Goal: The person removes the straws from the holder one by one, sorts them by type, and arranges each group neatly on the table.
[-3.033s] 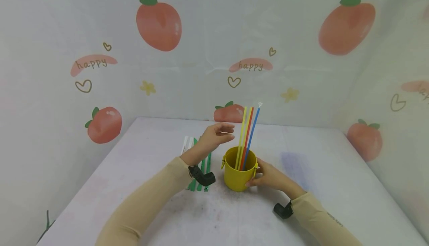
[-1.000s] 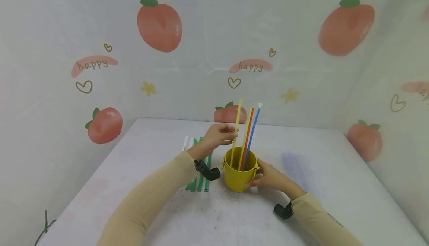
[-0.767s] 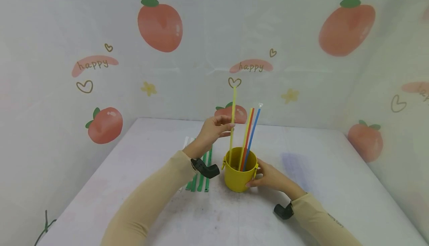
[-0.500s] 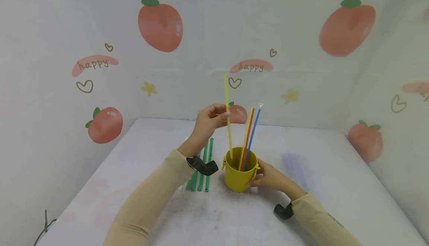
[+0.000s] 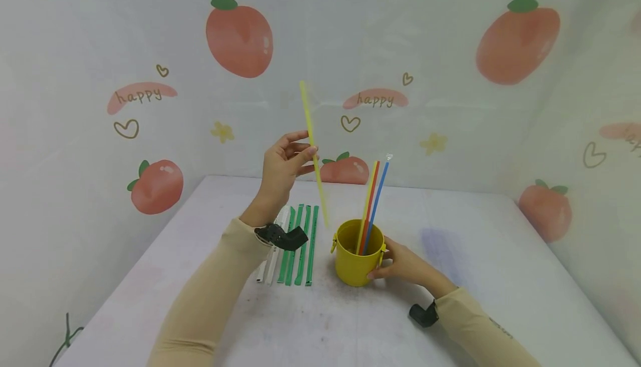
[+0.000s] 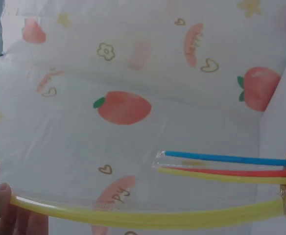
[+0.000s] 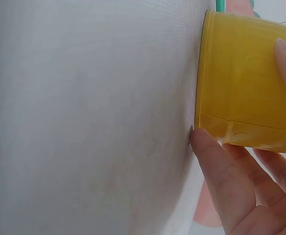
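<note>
My left hand (image 5: 279, 171) pinches a yellow drinking straw (image 5: 306, 108) between thumb and fingertips near its middle. Its lower end hangs in the air up and left of a yellow bucket (image 5: 353, 269). In the left wrist view, a clear wrapper shows around that straw (image 6: 157, 219). Upright in the bucket lean a yellow straw (image 5: 368, 206), a red straw (image 5: 372, 197) and a blue straw (image 5: 379, 194); their lower ends are partly hidden by the rim. My right hand (image 5: 403, 264) grips the bucket's right side, thumb in front, as the right wrist view also shows.
Several paper-wrapped straws lie side by side left of the bucket: green ones (image 5: 311, 244) and white ones (image 5: 272, 264), partly behind my left wrist. The white table (image 5: 320, 322) ends at a cloth backdrop (image 5: 300, 33) printed with red fruit.
My left hand reached in, took hold of a yellow straw and lifted it out of the bucket, up and to the left. My right hand has stayed on the bucket.
</note>
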Demonstrator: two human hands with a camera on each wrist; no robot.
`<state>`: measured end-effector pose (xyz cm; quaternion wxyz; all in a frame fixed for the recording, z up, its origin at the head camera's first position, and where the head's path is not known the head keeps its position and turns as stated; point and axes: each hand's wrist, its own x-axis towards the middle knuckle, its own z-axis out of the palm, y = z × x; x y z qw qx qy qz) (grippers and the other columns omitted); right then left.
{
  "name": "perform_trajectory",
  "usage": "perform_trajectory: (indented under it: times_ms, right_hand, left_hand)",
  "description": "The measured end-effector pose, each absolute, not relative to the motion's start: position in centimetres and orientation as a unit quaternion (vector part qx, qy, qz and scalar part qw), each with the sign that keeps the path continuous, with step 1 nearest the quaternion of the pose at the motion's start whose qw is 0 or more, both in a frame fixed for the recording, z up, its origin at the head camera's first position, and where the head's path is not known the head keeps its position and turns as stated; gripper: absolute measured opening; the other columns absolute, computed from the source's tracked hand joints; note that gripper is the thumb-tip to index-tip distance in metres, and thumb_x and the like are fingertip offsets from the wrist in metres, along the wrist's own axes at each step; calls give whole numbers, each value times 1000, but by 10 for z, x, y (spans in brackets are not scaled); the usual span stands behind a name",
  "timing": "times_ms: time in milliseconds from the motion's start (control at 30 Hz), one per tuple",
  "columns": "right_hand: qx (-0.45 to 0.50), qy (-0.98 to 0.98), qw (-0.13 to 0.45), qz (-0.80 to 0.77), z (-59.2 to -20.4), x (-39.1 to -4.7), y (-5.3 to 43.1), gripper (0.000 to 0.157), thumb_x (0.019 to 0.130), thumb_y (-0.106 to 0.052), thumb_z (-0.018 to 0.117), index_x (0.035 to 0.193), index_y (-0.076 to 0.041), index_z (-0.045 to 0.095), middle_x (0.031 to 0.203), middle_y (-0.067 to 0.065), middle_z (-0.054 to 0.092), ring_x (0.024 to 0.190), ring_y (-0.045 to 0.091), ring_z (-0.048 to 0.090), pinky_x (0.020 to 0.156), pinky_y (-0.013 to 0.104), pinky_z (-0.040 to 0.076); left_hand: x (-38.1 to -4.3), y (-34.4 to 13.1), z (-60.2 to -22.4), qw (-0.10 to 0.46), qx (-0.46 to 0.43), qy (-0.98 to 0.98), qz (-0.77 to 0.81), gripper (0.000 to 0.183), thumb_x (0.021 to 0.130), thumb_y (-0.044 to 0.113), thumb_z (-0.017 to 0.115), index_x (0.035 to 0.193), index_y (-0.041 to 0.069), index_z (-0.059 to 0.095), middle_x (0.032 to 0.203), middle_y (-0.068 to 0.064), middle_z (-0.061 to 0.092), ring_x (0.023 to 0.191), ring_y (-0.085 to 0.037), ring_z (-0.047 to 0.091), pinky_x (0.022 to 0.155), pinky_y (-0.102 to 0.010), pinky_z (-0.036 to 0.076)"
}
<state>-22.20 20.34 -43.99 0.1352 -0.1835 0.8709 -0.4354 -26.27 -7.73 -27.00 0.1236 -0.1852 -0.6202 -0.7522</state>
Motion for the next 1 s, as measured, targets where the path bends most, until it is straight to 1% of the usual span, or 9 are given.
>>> perform_trajectory:
  times_ms: [233,433,567,700,833,1000]
  right_hand:
    - [-184,872,132,-433,-440,-222,203,103,73,-33,86,153,-9,26,148,19,42,119,42,56,94,52,51]
    - [-182,873,134,-431,-440,-222,204,104,72,-33,86,153,-9,25,148,19,43,120,41,56,93,52,52]
    - [-180,874,137,-431,-440,-222,204,105,72,-33,86,153,-9,24,147,19,43,120,41,55,93,52,52]
    - [-178,872,140,-433,-440,-223,204,105,73,-34,86,154,-9,24,148,18,42,121,41,55,94,51,51]
    - [-182,871,139,-434,-440,-222,204,105,72,-33,86,154,-9,23,148,19,42,121,41,55,94,52,51]
    - [-190,870,136,-434,-440,-221,205,103,73,-31,86,153,-9,24,148,19,42,120,42,55,94,53,51]
  left_hand:
    - [-271,-100,-277,133,-145,-612,-766,35,86,9,72,120,6,63,85,3,69,75,-12,69,67,-28,60]
    - [-277,-120,-287,139,-107,-638,-750,37,87,9,72,122,5,63,83,5,69,73,-9,68,65,-26,60]
    - [-280,-132,-298,133,-86,-667,-728,38,88,7,71,124,2,61,86,3,69,73,-9,68,66,-25,60]
    - [-284,-143,-312,116,-63,-699,-703,38,90,7,68,126,0,59,86,4,68,75,-10,68,66,-23,59]
    - [-290,-155,-328,88,-35,-730,-677,40,92,8,66,130,1,57,85,8,66,76,-7,66,67,-22,59]
    - [-295,-168,-345,55,-4,-758,-650,40,93,9,65,132,2,56,90,3,66,76,-5,64,69,-22,59]
